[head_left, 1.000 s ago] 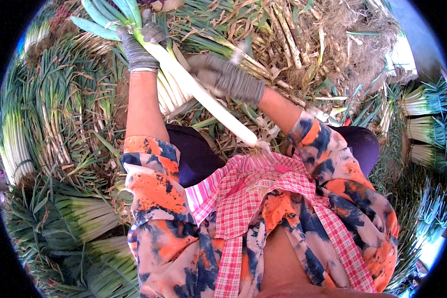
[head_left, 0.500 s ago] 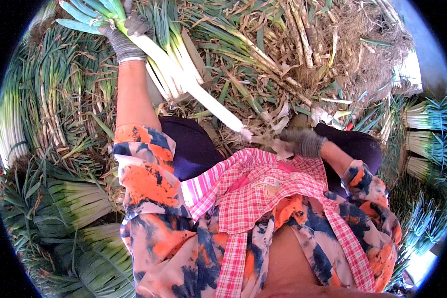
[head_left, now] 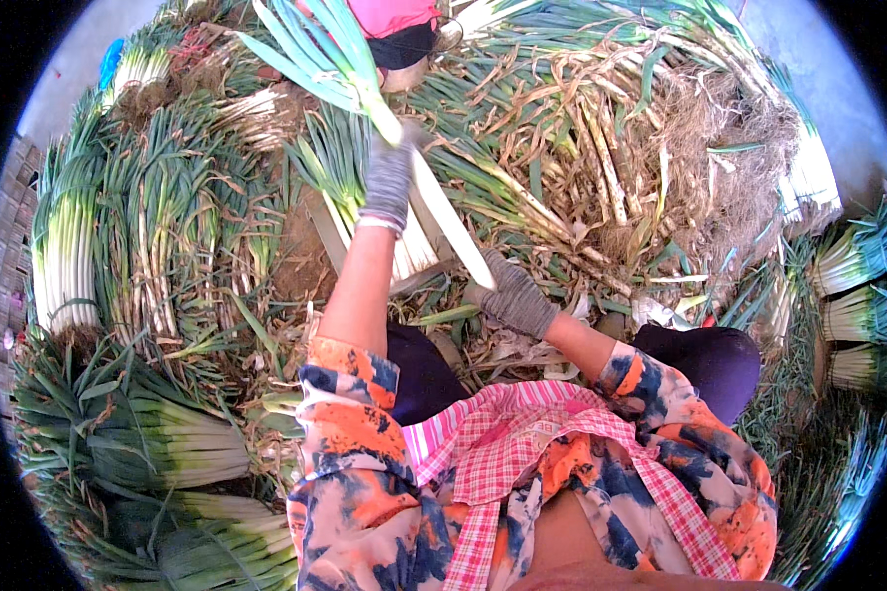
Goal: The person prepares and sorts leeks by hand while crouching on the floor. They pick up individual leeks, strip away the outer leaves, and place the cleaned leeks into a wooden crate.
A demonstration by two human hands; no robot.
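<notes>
My left hand (head_left: 392, 177), in a grey knit glove, is closed around a long leek (head_left: 451, 222) near where its white shank turns green. The green leaves fan out toward the top of the view, and the white shank slants down to the right. At its bare lower end, my right hand (head_left: 519, 297), gloved too, has its fingers closed on the tip. Just beyond and beneath my left forearm lies a small group of cleaned leeks (head_left: 416, 251) on a low wooden-looking support (head_left: 325, 231).
A large heap of untrimmed leeks with dry leaves and roots (head_left: 601, 148) spreads ahead and right. Tied leek bundles (head_left: 69, 256) line the left, with more bundles (head_left: 197, 443) at lower left and others (head_left: 852, 315) at far right. A person in pink (head_left: 394, 18) is at the top.
The view has shifted. My right hand has moved from my lap, where it held stripped outer layers, up to the leek's lower end. My left hand still holds the leek.
</notes>
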